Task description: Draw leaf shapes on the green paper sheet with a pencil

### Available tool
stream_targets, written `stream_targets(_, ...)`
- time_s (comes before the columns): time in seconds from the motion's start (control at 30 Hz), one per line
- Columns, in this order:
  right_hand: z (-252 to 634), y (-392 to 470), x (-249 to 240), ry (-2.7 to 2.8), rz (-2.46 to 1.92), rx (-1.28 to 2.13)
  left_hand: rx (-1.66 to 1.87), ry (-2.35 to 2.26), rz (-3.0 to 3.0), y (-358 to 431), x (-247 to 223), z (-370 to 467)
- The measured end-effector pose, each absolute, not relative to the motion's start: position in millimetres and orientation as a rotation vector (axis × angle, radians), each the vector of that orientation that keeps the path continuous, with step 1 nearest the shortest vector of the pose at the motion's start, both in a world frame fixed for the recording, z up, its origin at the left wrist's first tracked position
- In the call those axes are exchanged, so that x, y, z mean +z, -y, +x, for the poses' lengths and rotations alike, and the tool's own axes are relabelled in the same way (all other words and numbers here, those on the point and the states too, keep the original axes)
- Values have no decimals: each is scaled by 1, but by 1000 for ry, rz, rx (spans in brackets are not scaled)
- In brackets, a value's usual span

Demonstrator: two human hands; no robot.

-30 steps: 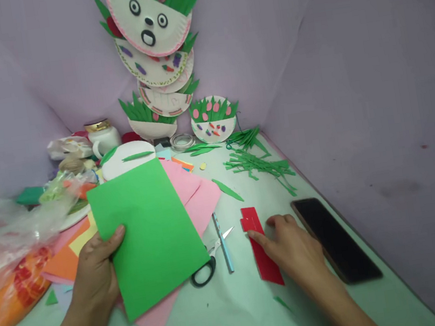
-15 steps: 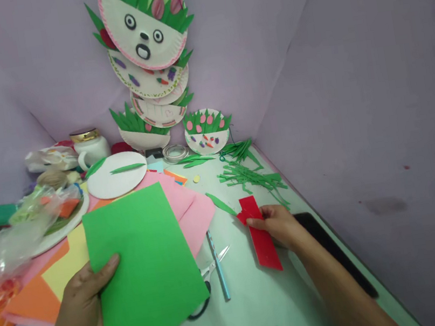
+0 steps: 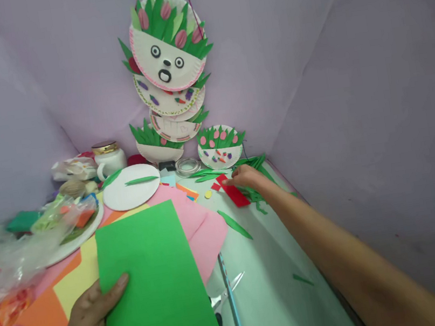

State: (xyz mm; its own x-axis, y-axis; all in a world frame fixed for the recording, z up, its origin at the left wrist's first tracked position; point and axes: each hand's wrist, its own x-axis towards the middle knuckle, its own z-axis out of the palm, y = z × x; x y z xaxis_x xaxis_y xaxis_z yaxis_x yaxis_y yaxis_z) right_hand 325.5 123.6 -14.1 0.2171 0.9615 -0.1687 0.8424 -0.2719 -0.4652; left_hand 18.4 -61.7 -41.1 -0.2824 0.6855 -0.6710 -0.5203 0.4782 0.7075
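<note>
My left hand (image 3: 98, 322) grips the lower left edge of a green paper sheet (image 3: 153, 281), thumb on top. Far across the table, my right hand (image 3: 248, 176) has its fingers on a red paper strip (image 3: 236, 195), near its upper end. A small red scrap (image 3: 215, 186) lies just left of the strip. Green paper strips (image 3: 259, 195) are partly covered by my right hand and arm. Scissors (image 3: 218, 304) with black handles lie half under the green sheet, a blue pencil (image 3: 231, 297) crossing their blades. A green paper leaf (image 3: 235, 224) lies nearer to me than the red strip.
A white paper plate (image 3: 117, 191) bears green leaves. Pink paper (image 3: 203, 230) and orange paper (image 3: 42, 314) spread leftward, beside a clear plastic bag (image 3: 7, 260). Decorated plates (image 3: 170, 66) hang on the back wall, near a white jar (image 3: 113, 161) and tape rolls (image 3: 187, 166).
My right hand has carried the red strip away from me and leftward, to beside the green strips at the back. My left hand still holds the green sheet. The view has tilted up.
</note>
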Motion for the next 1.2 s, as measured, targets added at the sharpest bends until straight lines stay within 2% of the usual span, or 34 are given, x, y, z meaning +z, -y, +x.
stream_targets(0.1,316,-98,-14,1786,-2291,509,1158,-1442,120,61,-40,17)
stream_targets(0.27,302,-25,-44,1835,-2327,548,1095,-1440,150,68,-43,20)
stream_targets(0.57,314,16,-77,1414,-2175,644,1104,-1384,311,78,-43,27)
stream_targets(0.8,337,63,-83,1140,-1740,841,883,-990,611,97,-44,80)
stream_targets(0.97,347,85,-82,800,-1449,1325,962,-956,776,81,-43,118)
stream_targets(1.2,346,92,-80,772,-1553,1542,866,-954,1015,68,-38,148)
